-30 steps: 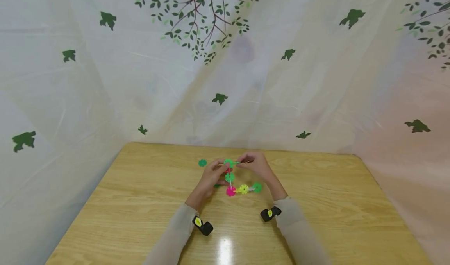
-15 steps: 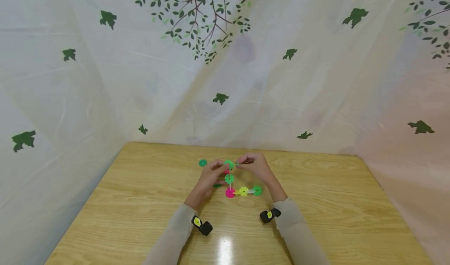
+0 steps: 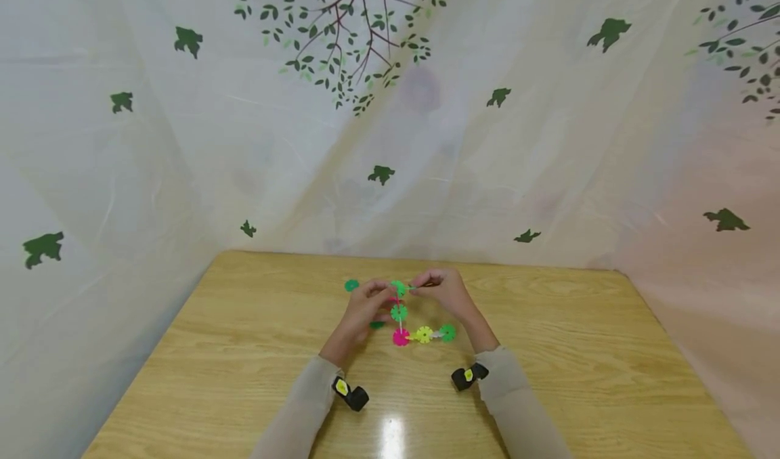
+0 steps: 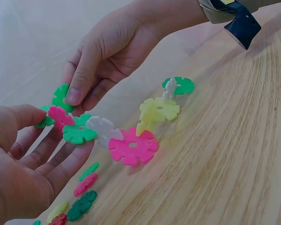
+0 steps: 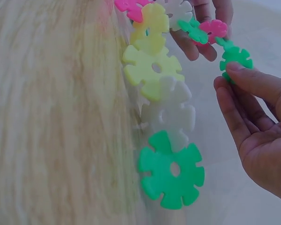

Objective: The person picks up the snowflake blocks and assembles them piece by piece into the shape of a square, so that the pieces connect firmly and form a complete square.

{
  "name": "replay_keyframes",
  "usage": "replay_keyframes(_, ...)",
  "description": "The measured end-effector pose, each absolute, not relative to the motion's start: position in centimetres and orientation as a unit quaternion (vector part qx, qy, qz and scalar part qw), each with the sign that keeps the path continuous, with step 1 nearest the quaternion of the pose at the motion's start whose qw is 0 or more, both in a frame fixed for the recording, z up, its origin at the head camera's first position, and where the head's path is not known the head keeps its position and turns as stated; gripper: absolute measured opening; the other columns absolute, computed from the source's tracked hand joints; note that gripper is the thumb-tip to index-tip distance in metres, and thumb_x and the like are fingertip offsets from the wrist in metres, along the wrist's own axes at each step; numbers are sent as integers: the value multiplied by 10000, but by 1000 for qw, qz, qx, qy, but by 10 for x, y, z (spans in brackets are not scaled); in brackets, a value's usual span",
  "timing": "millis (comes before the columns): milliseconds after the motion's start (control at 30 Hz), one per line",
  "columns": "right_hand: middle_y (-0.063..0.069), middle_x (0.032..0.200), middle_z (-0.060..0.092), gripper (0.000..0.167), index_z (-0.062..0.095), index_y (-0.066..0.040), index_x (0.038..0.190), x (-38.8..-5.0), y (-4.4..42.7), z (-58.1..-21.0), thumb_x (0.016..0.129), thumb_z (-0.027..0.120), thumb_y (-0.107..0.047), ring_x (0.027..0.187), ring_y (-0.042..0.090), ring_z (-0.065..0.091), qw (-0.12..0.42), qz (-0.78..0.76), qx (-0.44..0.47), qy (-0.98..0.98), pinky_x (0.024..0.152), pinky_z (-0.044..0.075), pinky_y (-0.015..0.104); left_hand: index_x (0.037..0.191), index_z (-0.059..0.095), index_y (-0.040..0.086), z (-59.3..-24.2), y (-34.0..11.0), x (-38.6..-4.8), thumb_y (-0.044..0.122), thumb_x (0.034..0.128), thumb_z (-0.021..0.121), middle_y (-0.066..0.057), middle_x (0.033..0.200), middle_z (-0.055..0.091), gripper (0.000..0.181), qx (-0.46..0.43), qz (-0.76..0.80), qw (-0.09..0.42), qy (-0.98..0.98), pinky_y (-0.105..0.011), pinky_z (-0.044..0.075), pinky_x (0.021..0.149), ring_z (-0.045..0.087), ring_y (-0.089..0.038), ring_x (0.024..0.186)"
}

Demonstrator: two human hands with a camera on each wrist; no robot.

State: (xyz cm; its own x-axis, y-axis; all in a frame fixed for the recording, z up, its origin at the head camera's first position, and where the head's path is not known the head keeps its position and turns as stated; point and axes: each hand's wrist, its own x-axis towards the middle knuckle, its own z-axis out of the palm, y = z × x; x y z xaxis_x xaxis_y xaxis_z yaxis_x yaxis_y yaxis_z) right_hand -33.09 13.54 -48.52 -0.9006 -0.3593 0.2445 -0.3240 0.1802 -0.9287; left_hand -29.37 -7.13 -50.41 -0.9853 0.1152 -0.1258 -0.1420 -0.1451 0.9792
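A bent chain of notched plastic discs hangs between my hands. My left hand [image 3: 361, 313] pinches its upper end by a green disc [image 3: 398, 288]. My right hand [image 3: 447, 293] pinches another green disc [image 5: 236, 58], set edge-on in the head view and joined or touching at that end; its slot is partly covered by fingers. Below follow a pink disc [image 4: 61, 117], a green disc [image 4: 79, 129] and a white disc [image 4: 104, 131]. From the larger pink disc [image 4: 133, 146] the chain turns right through yellow discs [image 5: 154, 68] and a white disc [image 5: 171, 110] to a green end disc [image 5: 172, 171].
Loose discs lie on the wooden table [image 3: 256, 364] beneath and behind my left hand, among them a dark green disc [image 4: 82, 205] and a pink disc [image 4: 85, 184]. Another green disc [image 3: 351, 285] lies farther back. A patterned cloth [image 3: 305, 175] rises behind the table.
The chain's lower row has come slightly nearer the front. Both hands stay almost in place and keep their pinches at the upper end.
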Motion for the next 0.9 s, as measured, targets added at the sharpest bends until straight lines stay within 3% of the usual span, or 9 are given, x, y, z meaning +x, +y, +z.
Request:
replay_keyframes(333,281,984,745,93,752,98,893,-326,136,-490,852,787,22,821,85,738,17,-612,-227,757,753,617,269,1090,672,-3,-509,-72,-290,242,990,689,-222,1132,735,265,-1,756,82,649,-270,590,623,754,-181,892)
replay_keyframes(600,306,990,733,85,746,120,898,-325,136,-490,842,776,64,798,102,728,8,-616,-229,754,729,600,228,1042,684,16,-509,-69,-290,236,982,699,-199,1101,752,228,0,762,75,643,-246,574,600,764,-216,921)
replay_keyframes(900,297,986,736,62,762,89,900,-328,134,-485,840,771,78,808,85,727,15,-615,-227,755,735,606,242,1023,690,15,-504,-70,-293,203,973,708,-212,1073,748,195,-11,758,73,649,-235,557,581,734,-131,812)
